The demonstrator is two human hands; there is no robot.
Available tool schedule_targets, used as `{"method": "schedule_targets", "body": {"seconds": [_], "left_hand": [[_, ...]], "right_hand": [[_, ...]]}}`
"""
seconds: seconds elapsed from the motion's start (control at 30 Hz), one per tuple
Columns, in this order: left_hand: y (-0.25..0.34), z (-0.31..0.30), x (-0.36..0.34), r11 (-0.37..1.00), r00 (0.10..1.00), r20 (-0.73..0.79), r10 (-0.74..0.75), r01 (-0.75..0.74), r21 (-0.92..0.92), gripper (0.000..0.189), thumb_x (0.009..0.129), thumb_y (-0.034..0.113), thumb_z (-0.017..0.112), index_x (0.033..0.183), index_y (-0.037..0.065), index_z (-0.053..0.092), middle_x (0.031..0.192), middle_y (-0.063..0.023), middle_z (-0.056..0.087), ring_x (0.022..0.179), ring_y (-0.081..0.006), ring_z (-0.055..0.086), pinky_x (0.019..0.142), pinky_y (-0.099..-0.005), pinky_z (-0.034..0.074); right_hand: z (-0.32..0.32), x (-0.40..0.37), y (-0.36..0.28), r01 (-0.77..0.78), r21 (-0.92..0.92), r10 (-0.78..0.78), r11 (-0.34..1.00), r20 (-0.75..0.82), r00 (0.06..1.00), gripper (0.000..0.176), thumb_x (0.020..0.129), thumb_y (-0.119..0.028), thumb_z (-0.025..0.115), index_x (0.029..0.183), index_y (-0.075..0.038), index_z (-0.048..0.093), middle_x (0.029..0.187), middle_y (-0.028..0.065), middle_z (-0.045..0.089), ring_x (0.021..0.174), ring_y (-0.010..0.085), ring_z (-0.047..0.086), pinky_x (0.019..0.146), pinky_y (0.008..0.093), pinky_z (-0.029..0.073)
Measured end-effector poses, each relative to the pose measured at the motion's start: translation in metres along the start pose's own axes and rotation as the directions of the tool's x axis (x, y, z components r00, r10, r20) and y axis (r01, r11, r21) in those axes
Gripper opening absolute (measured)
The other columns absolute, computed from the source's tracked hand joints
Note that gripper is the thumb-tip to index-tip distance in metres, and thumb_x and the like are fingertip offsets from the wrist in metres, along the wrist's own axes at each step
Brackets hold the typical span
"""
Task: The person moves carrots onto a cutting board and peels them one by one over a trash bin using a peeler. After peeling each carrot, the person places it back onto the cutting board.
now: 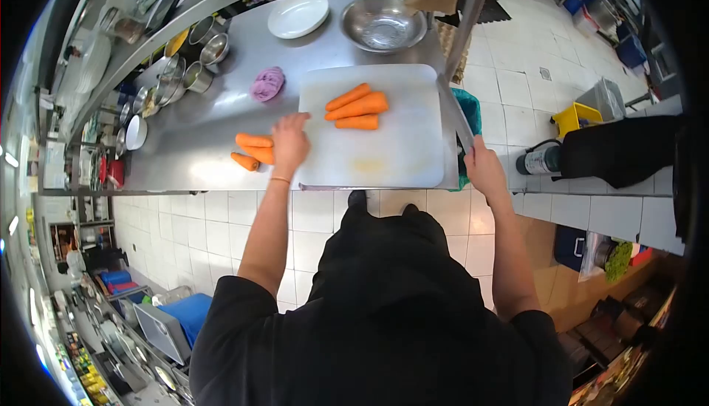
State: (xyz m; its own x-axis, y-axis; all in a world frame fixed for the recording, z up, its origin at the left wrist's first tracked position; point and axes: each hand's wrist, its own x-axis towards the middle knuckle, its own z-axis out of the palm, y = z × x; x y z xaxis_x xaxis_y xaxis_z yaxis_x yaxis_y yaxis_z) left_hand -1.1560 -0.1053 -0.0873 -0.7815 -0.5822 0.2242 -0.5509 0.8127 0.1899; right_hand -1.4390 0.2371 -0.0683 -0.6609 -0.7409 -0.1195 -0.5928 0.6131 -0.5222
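On the white cutting board (373, 156) lie several orange carrots (358, 108), side by side in its upper left part. My left hand (291, 144) is at the board's left edge with its fingers apart, holding nothing that I can see. Just left of it, more carrot pieces (255, 151) rest on the steel table, partly hidden by the hand. At the right edge of the board, my right hand (484, 168) grips a large knife (456, 118) by its handle, the blade pointing away from me along the board's side.
Behind the board stand a steel bowl (384, 23) and a white plate (298, 15). A purple cloth-like bundle (267, 84) lies left of the board. Several metal pots (198, 78) line the table's left side. A green-lined bin (467, 110) is beyond the right edge.
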Motion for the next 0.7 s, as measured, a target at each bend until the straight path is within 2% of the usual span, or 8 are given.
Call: {"method": "schedule_targets", "body": {"seconds": [0.03,0.07,0.13,0.33,0.5,0.57,0.63,0.7], "left_hand": [[-0.022,-0.010,-0.001,0.982,0.983,0.130,-0.127,0.106,0.155,0.053,0.075,0.005,0.060,0.126,0.019,0.057,0.123,-0.0043,0.058,0.119,-0.0278,0.050,0.102,-0.0460,0.031],[-0.046,-0.016,-0.002,0.983,0.983,0.130,-0.130,0.110,0.150,0.053,0.075,0.005,0.060,0.126,0.019,0.057,0.123,-0.0043,0.058,0.119,-0.0278,0.050,0.102,-0.0460,0.031],[-0.083,-0.021,-0.002,0.975,0.859,0.468,-0.205,0.137,0.176,0.057,0.072,0.005,0.060,0.127,0.021,0.057,0.123,-0.0018,0.060,0.119,-0.0279,0.052,0.103,-0.0462,0.030],[-0.076,-0.044,0.028,0.994,0.765,0.644,0.023,-0.088,0.070,0.046,0.078,0.016,0.064,0.124,0.022,0.060,0.120,-0.0025,0.064,0.114,-0.0281,0.057,0.106,-0.0486,0.026],[-0.046,-0.051,0.042,0.983,0.808,0.589,0.021,0.091,-0.160,0.045,0.083,0.025,0.071,0.125,0.014,0.058,0.114,-0.0100,0.065,0.109,-0.0298,0.058,0.106,-0.0444,0.033],[-0.001,-0.039,0.038,0.698,0.896,0.368,0.249,0.097,-0.709,0.044,0.085,0.022,0.071,0.125,0.008,0.057,0.113,-0.0112,0.063,0.108,-0.0305,0.058,0.101,-0.0392,0.040],[0.069,-0.021,0.036,0.593,0.846,0.323,0.424,0.010,-0.805,0.041,0.088,0.020,0.069,0.125,0.006,0.057,0.110,-0.0113,0.058,0.104,-0.0305,0.058,0.094,-0.0363,0.046],[0.124,0.019,0.026,0.661,0.826,0.176,0.536,-0.281,-0.696,0.043,0.085,0.019,0.070,0.124,0.008,0.056,0.109,-0.0124,0.055,0.102,-0.0329,0.057,0.088,-0.0389,0.050]], "right_hand": [[-0.005,-0.003,-0.005,-0.028,0.057,0.028,0.998,-0.009,1.000,0.021,0.092,-0.017,0.049,0.105,0.000,0.044,0.078,0.0303,0.063,0.074,0.0496,0.061,0.066,0.0582,0.047],[-0.003,-0.007,-0.009,-0.027,0.051,0.027,0.998,-0.007,1.000,0.021,0.092,-0.017,0.049,0.105,0.000,0.044,0.078,0.0303,0.063,0.074,0.0496,0.061,0.066,0.0582,0.047],[0.003,-0.015,-0.022,-0.007,0.222,0.022,0.975,-0.066,0.998,0.022,0.094,-0.018,0.050,0.104,0.001,0.044,0.077,0.0307,0.062,0.074,0.0501,0.060,0.067,0.0576,0.046],[0.050,-0.026,-0.022,-0.063,0.173,0.059,0.983,0.031,0.998,0.022,0.091,-0.012,0.049,0.106,0.003,0.045,0.080,0.0337,0.062,0.080,0.0512,0.061,0.072,0.0588,0.046],[0.043,-0.028,-0.038,-0.141,0.159,0.131,0.977,0.070,0.989,0.025,0.089,-0.011,0.050,0.106,0.006,0.044,0.081,0.0338,0.062,0.083,0.0512,0.061,0.075,0.0587,0.046],[0.045,-0.032,-0.041,-0.161,0.182,0.153,0.970,0.057,0.987,0.025,0.088,-0.011,0.050,0.106,0.005,0.043,0.082,0.0335,0.063,0.083,0.0505,0.061,0.075,0.0579,0.047],[0.049,-0.030,-0.042,-0.163,0.122,0.157,0.979,0.060,0.986,0.024,0.087,-0.011,0.049,0.105,0.005,0.043,0.082,0.0325,0.063,0.083,0.0493,0.062,0.075,0.0571,0.048],[0.035,-0.033,-0.057,-0.171,0.080,0.166,0.982,0.066,0.984,0.023,0.088,-0.012,0.049,0.104,0.004,0.044,0.082,0.0317,0.064,0.083,0.0485,0.063,0.075,0.0569,0.048]]}}
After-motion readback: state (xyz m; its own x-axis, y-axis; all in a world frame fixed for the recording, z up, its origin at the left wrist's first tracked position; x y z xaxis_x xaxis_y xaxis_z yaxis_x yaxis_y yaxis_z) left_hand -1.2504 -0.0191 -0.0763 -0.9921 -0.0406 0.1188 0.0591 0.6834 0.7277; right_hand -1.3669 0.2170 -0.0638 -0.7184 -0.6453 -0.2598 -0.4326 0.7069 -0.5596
